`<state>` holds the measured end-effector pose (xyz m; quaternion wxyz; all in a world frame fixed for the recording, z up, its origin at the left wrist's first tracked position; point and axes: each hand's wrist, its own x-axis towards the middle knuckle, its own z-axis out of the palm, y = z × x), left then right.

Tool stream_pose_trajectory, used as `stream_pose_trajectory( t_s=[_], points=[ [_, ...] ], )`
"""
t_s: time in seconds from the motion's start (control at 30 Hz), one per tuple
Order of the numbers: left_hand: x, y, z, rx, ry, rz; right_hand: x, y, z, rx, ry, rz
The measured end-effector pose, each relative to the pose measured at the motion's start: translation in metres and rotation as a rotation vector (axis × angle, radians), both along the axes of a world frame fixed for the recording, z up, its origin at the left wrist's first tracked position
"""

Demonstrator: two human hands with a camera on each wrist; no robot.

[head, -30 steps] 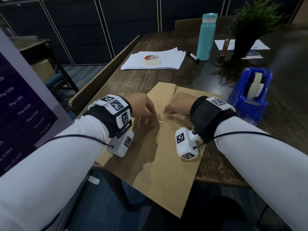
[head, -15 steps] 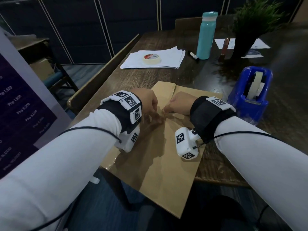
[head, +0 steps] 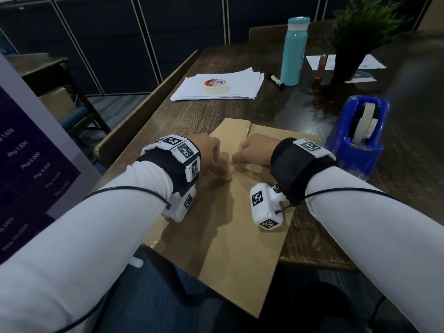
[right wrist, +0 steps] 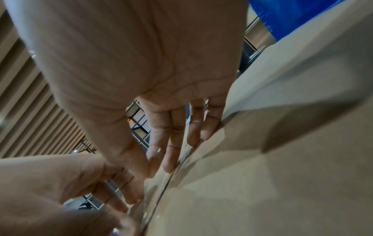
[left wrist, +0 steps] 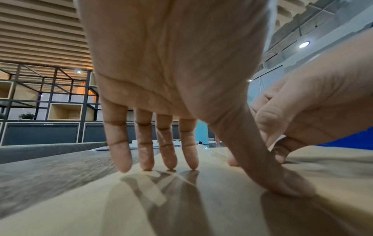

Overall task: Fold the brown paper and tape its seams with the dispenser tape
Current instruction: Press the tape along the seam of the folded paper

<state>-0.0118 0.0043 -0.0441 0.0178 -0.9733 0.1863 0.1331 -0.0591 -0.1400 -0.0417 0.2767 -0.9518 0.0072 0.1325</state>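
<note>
The folded brown paper (head: 228, 236) lies on the dark wooden table (head: 204, 116), its near end hanging over the front edge. A seam (head: 240, 152) runs down its middle. My left hand (head: 216, 169) rests just left of the seam, straight fingertips (left wrist: 171, 164) and thumb (left wrist: 282, 183) pressing the paper (left wrist: 201, 207) flat. My right hand (head: 240, 157) sits opposite, its fingertips (right wrist: 169, 166) touching the paper (right wrist: 262, 175) along the seam, where a glossy strip glints. The blue tape dispenser (head: 355, 150) stands to the right, untouched.
A masking tape roll (head: 216, 85) sits on a stack of white sheets (head: 242, 87) at the back. A teal bottle (head: 294, 51), a marker (head: 277, 81) and a potted plant (head: 355, 32) stand behind. A bench rail (head: 149, 104) and a sign panel (head: 28, 164) are at the left.
My left hand has moved forward and right along the seam, with its wrist turned more upward. The right hand and the paper have stayed almost still.
</note>
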Motion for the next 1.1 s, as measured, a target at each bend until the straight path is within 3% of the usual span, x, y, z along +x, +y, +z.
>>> stream_pose_trajectory(
  t_s=[0.23, 0.63, 1.1],
  points=[
    [0.0007, 0.0018, -0.003, -0.001, -0.002, 0.0, 0.0016, -0.0024, -0.0035, 0.043, -0.004, -0.043],
    [0.0013, 0.0023, -0.003, 0.01, 0.002, -0.03, 0.0036, 0.0004, -0.0043, -0.126, 0.015, 0.007],
    [-0.0011, 0.0027, -0.0036, 0.003, -0.015, -0.048, 0.0079, 0.0037, -0.0067, -0.166, 0.014, 0.041]
  ],
)
